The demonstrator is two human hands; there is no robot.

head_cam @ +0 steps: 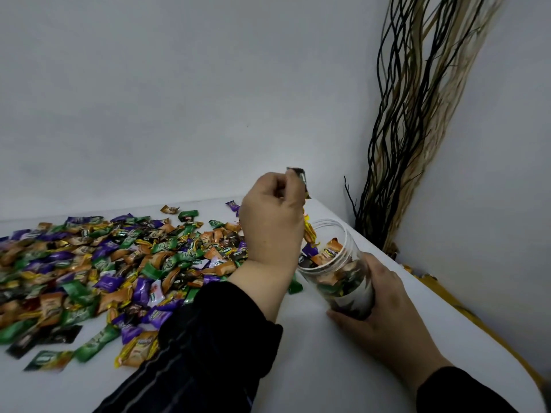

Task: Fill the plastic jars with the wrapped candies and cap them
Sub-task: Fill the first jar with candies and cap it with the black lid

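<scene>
A clear plastic jar (343,272) stands open near the table's right edge, partly filled with wrapped candies. My right hand (375,311) wraps around its lower part from the right. My left hand (272,222) hovers just left of the jar's mouth, closed on a handful of wrapped candies (301,180); a dark one sticks out above the fingers and yellow ones hang below, over the rim. A wide heap of wrapped candies (113,263) in green, purple, orange and brown covers the table's left half. No cap is in view.
The white table (313,368) ends close to the right of the jar. A bundle of black and tan dried twigs (411,129) leans in the wall corner behind the jar. A grey wall runs behind the table.
</scene>
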